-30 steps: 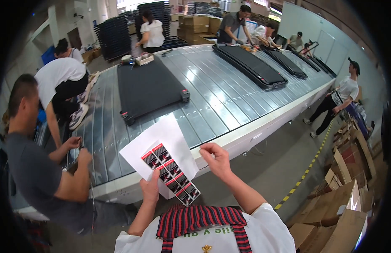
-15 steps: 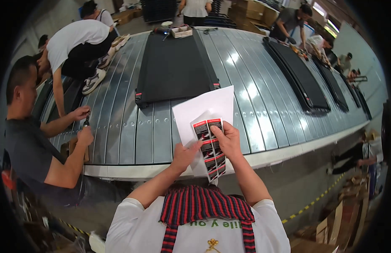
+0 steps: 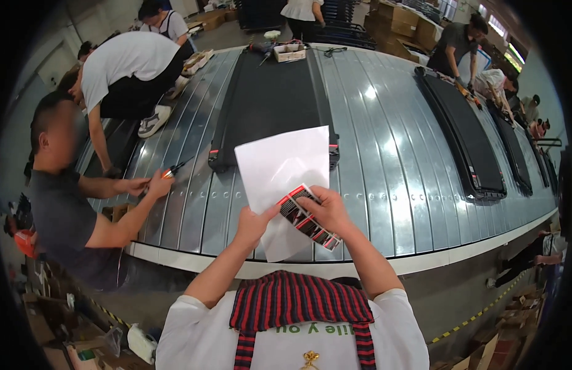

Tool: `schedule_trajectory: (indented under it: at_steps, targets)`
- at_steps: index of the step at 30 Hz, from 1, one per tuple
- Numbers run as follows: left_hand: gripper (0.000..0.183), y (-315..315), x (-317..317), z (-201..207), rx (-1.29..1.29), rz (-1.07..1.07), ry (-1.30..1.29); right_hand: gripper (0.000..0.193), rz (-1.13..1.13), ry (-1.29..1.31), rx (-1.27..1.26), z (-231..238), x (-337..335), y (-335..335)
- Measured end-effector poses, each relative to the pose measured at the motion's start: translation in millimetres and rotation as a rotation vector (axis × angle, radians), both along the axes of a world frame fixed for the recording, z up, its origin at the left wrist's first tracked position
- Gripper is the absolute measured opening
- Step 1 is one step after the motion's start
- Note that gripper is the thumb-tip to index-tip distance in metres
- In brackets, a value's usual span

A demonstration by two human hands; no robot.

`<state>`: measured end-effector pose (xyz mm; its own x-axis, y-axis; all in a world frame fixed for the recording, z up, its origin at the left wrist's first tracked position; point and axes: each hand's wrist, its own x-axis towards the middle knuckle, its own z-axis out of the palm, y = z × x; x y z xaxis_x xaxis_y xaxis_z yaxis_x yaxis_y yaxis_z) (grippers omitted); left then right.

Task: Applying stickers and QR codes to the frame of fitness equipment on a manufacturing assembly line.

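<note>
Both my hands are raised in front of me over the near edge of the slatted metal table. Between thumb and fingers, my left hand (image 3: 255, 223) grips a large white paper sheet (image 3: 281, 161) by its lower left side. My left thumb also reaches the edge of a smaller label sheet (image 3: 302, 221), printed in black and red blocks. My right hand (image 3: 328, 213) pinches that label sheet from the other side, thumb on top. The label sheet lies tilted across the lower part of the white paper. Most fingertips are hidden behind the sheets.
Beyond the papers, a large black panel (image 3: 270, 98) lies on the metal table (image 3: 375, 185), a small box (image 3: 290, 52) at its far end. Another black panel (image 3: 461, 135) lies to the right. A co-worker (image 3: 64, 185) at left holds a power screwdriver (image 3: 168, 172). Someone crouches on the table.
The label sheet has turned from nearly upright to a slant, its lower end swinging right. The view has shifted slightly left. The co-worker at left has raised the screwdriver.
</note>
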<state>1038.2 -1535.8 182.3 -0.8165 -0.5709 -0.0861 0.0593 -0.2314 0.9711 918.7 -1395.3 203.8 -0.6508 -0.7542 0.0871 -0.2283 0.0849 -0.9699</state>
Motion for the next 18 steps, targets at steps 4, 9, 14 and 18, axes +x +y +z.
schedule_trajectory:
  at_steps: [4, 9, 14, 18]
  targets:
    - [0.028, -19.0, -6.4, -2.7, 0.092, -0.042, -0.117, 0.011, -0.014, -0.053, -0.015, -2.9, -7.8, -8.9]
    - [0.025, -40.9, -6.5, -7.9, 0.165, -0.149, -0.005, 0.013, -0.017, -0.074, -0.040, -13.7, -9.4, -29.2]
    - [0.028, -60.6, -1.2, -22.4, 0.160, -0.166, -0.114, 0.013, -0.020, -0.115, -0.005, -14.0, -3.1, -39.3]
    - [0.029, -66.9, -4.6, -22.2, 0.137, -0.200, -0.062, 0.013, -0.001, -0.115, -0.002, -19.3, -5.4, -44.9]
